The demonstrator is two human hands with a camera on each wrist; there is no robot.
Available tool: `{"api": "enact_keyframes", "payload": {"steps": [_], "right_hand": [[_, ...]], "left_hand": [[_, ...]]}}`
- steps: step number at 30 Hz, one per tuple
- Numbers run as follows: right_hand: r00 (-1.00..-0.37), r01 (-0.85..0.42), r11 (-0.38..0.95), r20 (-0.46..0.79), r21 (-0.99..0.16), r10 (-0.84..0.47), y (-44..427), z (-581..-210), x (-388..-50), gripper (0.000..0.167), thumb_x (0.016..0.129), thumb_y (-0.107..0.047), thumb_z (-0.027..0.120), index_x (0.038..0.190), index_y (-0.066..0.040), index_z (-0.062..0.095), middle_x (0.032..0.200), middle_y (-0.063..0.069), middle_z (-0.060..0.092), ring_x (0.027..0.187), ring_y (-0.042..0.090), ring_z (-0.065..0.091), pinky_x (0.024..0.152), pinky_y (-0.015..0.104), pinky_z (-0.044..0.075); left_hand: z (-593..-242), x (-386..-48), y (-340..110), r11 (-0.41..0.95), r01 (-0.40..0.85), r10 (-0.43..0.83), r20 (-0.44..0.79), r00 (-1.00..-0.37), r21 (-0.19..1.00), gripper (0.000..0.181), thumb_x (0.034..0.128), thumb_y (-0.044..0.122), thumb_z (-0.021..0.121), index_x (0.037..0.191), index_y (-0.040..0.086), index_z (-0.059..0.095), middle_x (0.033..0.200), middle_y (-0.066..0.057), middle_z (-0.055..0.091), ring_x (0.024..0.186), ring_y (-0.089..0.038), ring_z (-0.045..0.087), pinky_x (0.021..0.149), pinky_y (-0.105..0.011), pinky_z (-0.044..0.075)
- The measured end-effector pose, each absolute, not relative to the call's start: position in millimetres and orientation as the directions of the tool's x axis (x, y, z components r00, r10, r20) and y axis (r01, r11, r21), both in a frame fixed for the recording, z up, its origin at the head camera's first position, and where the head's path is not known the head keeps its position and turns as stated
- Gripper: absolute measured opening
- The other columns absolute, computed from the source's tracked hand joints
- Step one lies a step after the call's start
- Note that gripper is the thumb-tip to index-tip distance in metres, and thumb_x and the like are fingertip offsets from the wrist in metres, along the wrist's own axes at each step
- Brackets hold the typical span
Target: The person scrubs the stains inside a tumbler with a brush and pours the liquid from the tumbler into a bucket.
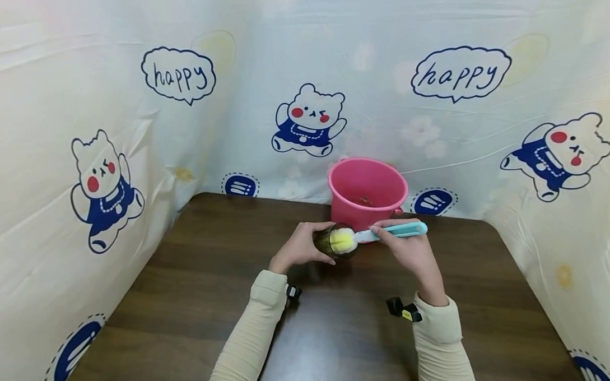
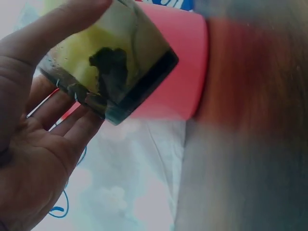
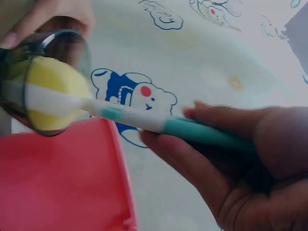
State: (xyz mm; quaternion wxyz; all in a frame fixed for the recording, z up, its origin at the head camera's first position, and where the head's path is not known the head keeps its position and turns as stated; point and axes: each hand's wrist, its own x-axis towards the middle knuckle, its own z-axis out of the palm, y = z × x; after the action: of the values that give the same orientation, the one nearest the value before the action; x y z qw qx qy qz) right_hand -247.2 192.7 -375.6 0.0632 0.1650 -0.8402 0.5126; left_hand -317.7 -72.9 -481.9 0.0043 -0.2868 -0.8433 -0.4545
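Note:
A dark tinted glass lies tilted in the left hand, whose thumb and fingers grip it around the side. The right hand holds the teal and white handle of a brush between thumb and fingers. The yellow and white sponge head sits inside the mouth of the glass. In the left wrist view, dark bits show near the base of the glass. The right wrist view shows the sponge within the glass rim.
A pink bucket stands just behind the hands at the back of the brown wooden table, with small bits visible inside. Printed cloth surrounds the table at the back and sides. A small black device is at each wrist.

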Motion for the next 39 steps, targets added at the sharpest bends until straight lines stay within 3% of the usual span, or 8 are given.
{"api": "enact_keyframes", "payload": {"steps": [5, 11, 19, 25, 31, 35, 39], "right_hand": [[-0.915, -0.377, 0.386, 0.274, -0.842, -0.295, 195.8, -374.2, -246.3, 0.016, 0.096, -0.013, 0.072, 0.102, 0.0, 0.079, 0.083, 0.008, 0.075, 0.069, 0.011, 0.061, 0.063, 0.024, 0.053], [-0.935, -0.346, 0.384, 0.283, -0.856, -0.213, 201.3, -379.8, -255.5, 0.021, 0.097, -0.016, 0.07, 0.108, 0.0, 0.078, 0.1, 0.013, 0.077, 0.083, 0.011, 0.071, 0.076, 0.022, 0.059], [-0.919, -0.367, 0.371, 0.27, -0.853, -0.288, 199.5, -381.4, -253.7, 0.018, 0.095, -0.014, 0.073, 0.105, 0.0, 0.079, 0.089, 0.015, 0.077, 0.071, 0.013, 0.066, 0.066, 0.025, 0.057], [-0.955, -0.291, 0.404, 0.242, -0.867, -0.17, 197.1, -382.1, -252.6, 0.025, 0.097, -0.021, 0.072, 0.109, -0.001, 0.078, 0.099, 0.015, 0.077, 0.084, 0.014, 0.072, 0.075, 0.021, 0.058], [-0.949, -0.287, 0.368, 0.211, -0.885, -0.233, 201.1, -380.3, -251.9, 0.024, 0.097, -0.017, 0.071, 0.109, 0.003, 0.077, 0.098, 0.018, 0.076, 0.083, 0.013, 0.073, 0.078, 0.026, 0.061], [-0.952, -0.295, 0.33, 0.249, -0.896, -0.177, 200.5, -380.9, -256.9, 0.027, 0.098, -0.02, 0.071, 0.11, 0.004, 0.076, 0.104, 0.018, 0.075, 0.085, 0.01, 0.074, 0.079, 0.026, 0.061], [-0.965, -0.252, 0.357, 0.204, -0.9, -0.167, 202.6, -383.4, -259.5, 0.03, 0.098, -0.022, 0.07, 0.113, 0.004, 0.075, 0.105, 0.018, 0.076, 0.086, 0.011, 0.074, 0.08, 0.025, 0.06]], "left_hand": [[-482.3, -318.4, -72.2, 0.44, 0.471, 0.483, 0.241, -0.842, 0.765, 0.09, 0.0625, 0.025, 0.1, 0.142, 0.011, 0.061, 0.14, -0.002, 0.063, 0.126, -0.016, 0.058, 0.106, -0.038, 0.05], [-481.3, -322.2, -73.6, 0.427, 0.494, 0.474, 0.278, -0.836, 0.758, 0.089, 0.0622, 0.022, 0.1, 0.142, 0.013, 0.062, 0.138, -0.001, 0.065, 0.123, -0.016, 0.059, 0.107, -0.038, 0.05], [-481.0, -319.9, -75.1, 0.451, 0.47, 0.495, 0.226, -0.839, 0.759, 0.089, 0.0617, 0.021, 0.1, 0.141, 0.011, 0.062, 0.138, -0.003, 0.065, 0.125, -0.019, 0.059, 0.105, -0.04, 0.051], [-483.6, -319.7, -72.5, 0.459, 0.473, 0.499, 0.222, -0.838, 0.752, 0.089, 0.0628, 0.024, 0.1, 0.143, 0.015, 0.061, 0.138, 0.001, 0.065, 0.123, -0.015, 0.059, 0.105, -0.035, 0.051], [-482.6, -318.6, -75.0, 0.462, 0.464, 0.468, 0.237, -0.852, 0.756, 0.09, 0.0625, 0.027, 0.1, 0.143, 0.014, 0.061, 0.141, 0.0, 0.063, 0.128, -0.016, 0.057, 0.107, -0.037, 0.05], [-478.4, -317.9, -74.9, 0.439, 0.476, 0.462, 0.263, -0.847, 0.762, 0.09, 0.0627, 0.023, 0.1, 0.143, 0.012, 0.061, 0.14, -0.002, 0.063, 0.126, -0.017, 0.058, 0.106, -0.038, 0.05], [-477.7, -318.4, -74.1, 0.446, 0.475, 0.467, 0.256, -0.846, 0.758, 0.087, 0.062, 0.017, 0.1, 0.14, 0.013, 0.063, 0.136, -0.001, 0.066, 0.122, -0.016, 0.059, 0.104, -0.036, 0.051]]}}
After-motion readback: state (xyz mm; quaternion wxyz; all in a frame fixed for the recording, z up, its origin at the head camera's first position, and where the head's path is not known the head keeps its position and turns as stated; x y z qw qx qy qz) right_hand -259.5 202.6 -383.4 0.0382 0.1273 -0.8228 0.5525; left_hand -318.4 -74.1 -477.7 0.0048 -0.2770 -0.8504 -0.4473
